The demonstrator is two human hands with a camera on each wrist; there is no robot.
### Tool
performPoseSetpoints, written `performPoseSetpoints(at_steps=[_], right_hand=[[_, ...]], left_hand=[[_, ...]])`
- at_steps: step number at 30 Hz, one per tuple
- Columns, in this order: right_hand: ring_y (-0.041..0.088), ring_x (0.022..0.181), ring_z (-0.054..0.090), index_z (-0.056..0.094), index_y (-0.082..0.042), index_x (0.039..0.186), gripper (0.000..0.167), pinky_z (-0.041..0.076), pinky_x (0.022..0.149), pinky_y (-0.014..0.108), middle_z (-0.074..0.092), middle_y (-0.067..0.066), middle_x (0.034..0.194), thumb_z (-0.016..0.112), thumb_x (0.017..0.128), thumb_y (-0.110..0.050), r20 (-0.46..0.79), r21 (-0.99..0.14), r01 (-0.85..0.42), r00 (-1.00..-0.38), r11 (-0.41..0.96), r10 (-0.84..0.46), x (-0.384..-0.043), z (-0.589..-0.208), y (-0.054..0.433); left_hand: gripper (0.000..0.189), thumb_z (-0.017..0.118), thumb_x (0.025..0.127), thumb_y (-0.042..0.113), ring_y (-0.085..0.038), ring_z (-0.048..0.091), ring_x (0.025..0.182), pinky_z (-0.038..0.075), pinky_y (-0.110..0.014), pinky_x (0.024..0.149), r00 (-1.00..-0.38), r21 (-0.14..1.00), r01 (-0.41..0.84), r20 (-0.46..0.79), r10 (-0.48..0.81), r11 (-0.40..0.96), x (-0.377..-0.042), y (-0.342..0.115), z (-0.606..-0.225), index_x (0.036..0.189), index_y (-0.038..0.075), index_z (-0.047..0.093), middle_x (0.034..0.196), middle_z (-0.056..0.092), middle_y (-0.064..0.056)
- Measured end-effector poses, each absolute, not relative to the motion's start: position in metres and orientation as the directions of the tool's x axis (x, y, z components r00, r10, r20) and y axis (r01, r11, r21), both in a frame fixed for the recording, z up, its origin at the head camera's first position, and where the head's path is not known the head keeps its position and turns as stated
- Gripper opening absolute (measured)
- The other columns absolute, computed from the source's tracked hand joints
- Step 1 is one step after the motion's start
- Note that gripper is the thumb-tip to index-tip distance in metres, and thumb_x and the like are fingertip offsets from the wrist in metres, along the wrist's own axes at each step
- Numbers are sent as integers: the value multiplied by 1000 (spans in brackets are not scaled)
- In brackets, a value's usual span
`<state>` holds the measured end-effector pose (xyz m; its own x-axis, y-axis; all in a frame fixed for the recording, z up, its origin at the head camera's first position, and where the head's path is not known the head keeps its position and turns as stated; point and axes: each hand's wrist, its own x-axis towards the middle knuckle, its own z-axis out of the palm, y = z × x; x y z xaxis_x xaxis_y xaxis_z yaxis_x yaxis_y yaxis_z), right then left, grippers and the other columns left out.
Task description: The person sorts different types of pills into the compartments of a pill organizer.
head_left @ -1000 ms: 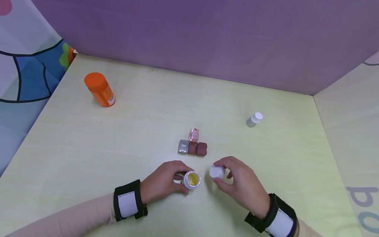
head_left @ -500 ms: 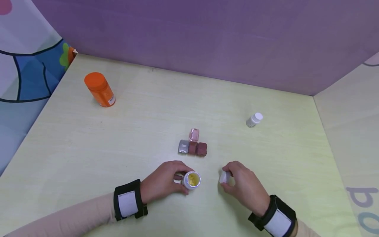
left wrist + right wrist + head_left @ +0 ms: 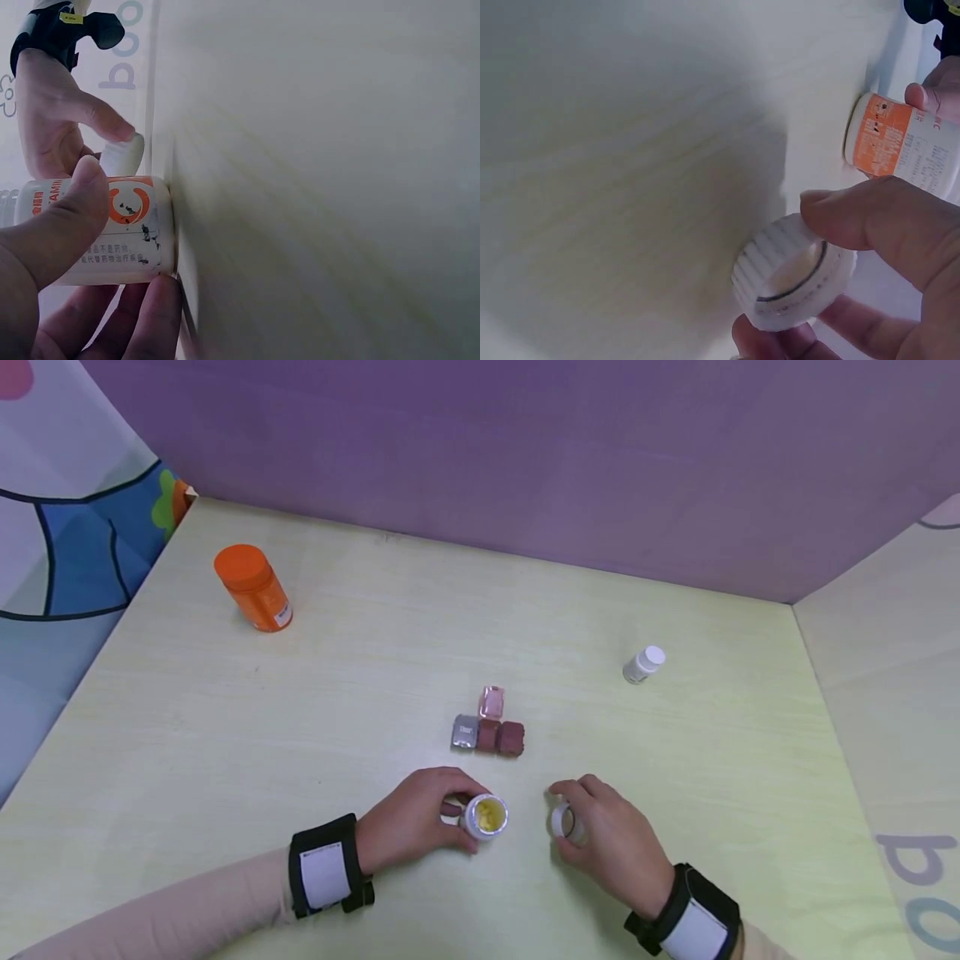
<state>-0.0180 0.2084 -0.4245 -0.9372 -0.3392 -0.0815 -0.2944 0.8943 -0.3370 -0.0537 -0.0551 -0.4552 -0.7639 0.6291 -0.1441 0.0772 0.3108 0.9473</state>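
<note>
My left hand [image 3: 420,814] grips a small white vitamin C bottle [image 3: 139,232] upright on the table. Its uncapped mouth faces up in the head view, and yellow contents show inside. To its right, my right hand [image 3: 618,839] pinches a ribbed white bottle cap [image 3: 787,274] between thumb and fingers, just over the table. The cap's hollow underside is turned toward the bottle. Beyond the hands lies a cluster of small wrapped cubes: a silver one [image 3: 465,732], a pink one [image 3: 491,702] and two dark red ones [image 3: 511,738].
An orange jar [image 3: 255,589] with an orange lid stands at the back left of the table [image 3: 360,635]. A small white capped bottle [image 3: 644,664] stands at the back right. A purple wall [image 3: 525,460] closes off the far edge, and a pale panel [image 3: 885,652] the right.
My right hand has moved right and slightly toward me with the cap, turning it from top up to underside showing. My left hand and the bottle stay in place.
</note>
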Motion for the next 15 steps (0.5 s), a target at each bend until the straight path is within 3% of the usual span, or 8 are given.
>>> performPoseSetpoints(at_steps=[10, 15], right_hand=[[18, 88, 61, 68, -8, 116, 56, 55, 71, 34, 66, 5, 101, 96, 67, -11, -77, -323, -298, -938, 898, -339, -15, -433, 209], [24, 95, 57, 69, -8, 115, 58, 53, 80, 38, 64, 7, 105, 98, 66, -18, -58, -336, -291, -943, 896, -328, -14, -434, 209]], left_hand=[[41, 93, 73, 3, -17, 69, 99, 57, -25, 87, -775, 935, 41, -193, 602, 351, -55, -54, -452, 107, 6, 72, 106, 70, 0], [39, 93, 72, 2, -18, 70, 98, 58, -26, 86, -774, 933, 24, -210, 597, 359, -55, -54, -451, 102, 8, 70, 104, 69, 0]])
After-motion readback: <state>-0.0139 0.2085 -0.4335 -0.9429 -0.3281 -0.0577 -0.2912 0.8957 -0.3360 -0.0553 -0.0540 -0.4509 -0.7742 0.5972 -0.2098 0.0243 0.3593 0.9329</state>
